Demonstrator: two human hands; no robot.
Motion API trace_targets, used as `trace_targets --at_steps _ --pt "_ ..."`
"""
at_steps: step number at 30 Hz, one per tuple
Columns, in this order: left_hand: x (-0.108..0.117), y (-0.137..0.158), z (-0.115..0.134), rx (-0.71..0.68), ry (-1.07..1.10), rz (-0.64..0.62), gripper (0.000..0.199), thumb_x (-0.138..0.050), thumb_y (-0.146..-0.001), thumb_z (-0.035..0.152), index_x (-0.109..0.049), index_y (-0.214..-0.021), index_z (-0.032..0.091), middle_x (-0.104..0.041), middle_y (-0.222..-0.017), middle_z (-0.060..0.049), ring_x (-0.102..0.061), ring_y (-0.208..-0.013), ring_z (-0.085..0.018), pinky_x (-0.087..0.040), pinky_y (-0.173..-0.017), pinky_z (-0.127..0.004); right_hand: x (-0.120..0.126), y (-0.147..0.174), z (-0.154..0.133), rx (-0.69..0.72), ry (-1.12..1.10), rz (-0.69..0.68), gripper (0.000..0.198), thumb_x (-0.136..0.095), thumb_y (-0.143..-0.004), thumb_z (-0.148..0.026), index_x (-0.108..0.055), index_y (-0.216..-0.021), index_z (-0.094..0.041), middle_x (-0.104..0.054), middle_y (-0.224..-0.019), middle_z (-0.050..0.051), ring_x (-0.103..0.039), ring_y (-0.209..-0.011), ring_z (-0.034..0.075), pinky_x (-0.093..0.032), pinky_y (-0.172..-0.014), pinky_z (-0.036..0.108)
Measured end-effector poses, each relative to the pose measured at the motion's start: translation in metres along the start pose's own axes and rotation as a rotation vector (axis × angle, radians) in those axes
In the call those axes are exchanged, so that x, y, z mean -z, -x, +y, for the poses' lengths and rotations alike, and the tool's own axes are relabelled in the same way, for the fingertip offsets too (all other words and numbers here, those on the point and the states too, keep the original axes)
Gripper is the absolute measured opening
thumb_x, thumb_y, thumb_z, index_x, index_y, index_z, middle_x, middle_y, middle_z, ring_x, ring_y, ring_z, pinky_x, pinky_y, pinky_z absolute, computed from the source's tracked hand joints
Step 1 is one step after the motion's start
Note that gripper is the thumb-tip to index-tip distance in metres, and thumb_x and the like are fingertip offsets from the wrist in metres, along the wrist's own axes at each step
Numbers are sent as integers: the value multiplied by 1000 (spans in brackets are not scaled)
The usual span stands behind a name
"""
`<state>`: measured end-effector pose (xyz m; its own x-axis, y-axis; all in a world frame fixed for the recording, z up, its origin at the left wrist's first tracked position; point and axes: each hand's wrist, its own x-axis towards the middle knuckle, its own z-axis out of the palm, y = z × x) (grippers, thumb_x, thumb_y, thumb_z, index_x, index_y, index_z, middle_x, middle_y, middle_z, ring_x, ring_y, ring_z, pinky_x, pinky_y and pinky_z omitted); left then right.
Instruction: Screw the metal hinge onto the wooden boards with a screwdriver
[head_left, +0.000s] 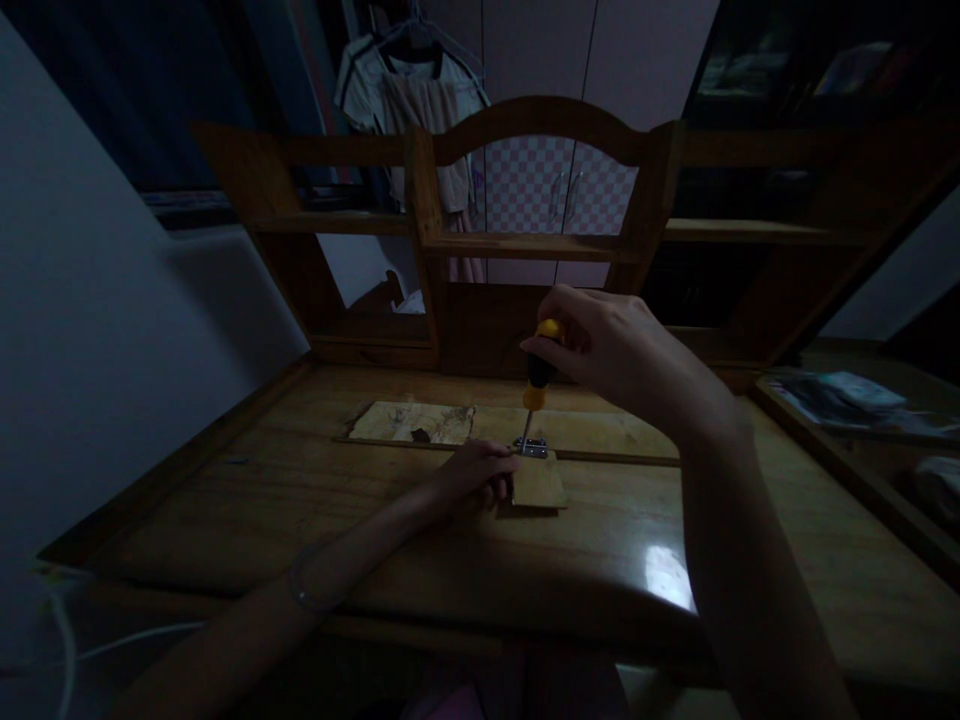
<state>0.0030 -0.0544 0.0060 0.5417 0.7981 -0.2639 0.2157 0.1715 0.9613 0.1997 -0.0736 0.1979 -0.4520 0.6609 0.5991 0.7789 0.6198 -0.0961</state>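
Note:
My right hand [592, 335] grips the yellow and black handle of a screwdriver [538, 372] from above. The screwdriver stands nearly upright, its tip down at a small metal hinge [532, 448]. That hinge lies across the edge of a long thin wooden board [585, 430] and a small square wooden piece [541, 485]. Close by on the left, my left hand [480, 470] has its fingers bent at the hinge and the left edge of the small piece. Whether those fingers pinch something small is too dark to make out.
The boards lie on a wooden desk [285, 490] with a glossy top. Behind them rises a wooden shelf unit [525, 245]. Clothes [420, 90] hang beyond it, before a pink cabinet [525, 180]. At the right are papers or packets [862, 390] on another surface.

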Motion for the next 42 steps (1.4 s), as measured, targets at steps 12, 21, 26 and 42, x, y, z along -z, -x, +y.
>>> trace_targets --at_steps 12,21,26,42 --pt "-5 6 3 22 60 16 32 -62 -80 46 -54 -74 16 -59 -52 1 -48 -38 -8 -30 -38 -18 -5 3 5 -8 -125 -215 26 -66 -87 -37 -60 -109 -24 -65 -82 1 -61 -77 18 -37 -62 27" --pt "-4 4 2 45 24 3 34 -61 -82 50 -54 -78 17 -60 -54 1 -49 -38 -7 -33 -39 -17 15 5 3 -2 -86 -101 25 -68 -85 -36 -63 -104 -21 -66 -78 0 -59 -66 15 -38 -62 27" --pt "-1 -1 0 86 -29 42 31 -58 -84 48 -52 -76 18 -58 -52 2 -46 -32 -8 -30 -34 -17 30 8 -2 -89 -33 -9 29 -66 -86 -41 -64 -108 -24 -63 -70 -1 -60 -64 17 -39 -61 28" --pt "80 15 18 -228 -425 756 56 -45 -89 65 -62 -66 16 -57 -49 -1 -52 -42 -12 -37 -47 -22 47 15 8 -101 5 192 26 -67 -85 -39 -65 -104 -21 -61 -68 0 -56 -60 17 -37 -59 29"
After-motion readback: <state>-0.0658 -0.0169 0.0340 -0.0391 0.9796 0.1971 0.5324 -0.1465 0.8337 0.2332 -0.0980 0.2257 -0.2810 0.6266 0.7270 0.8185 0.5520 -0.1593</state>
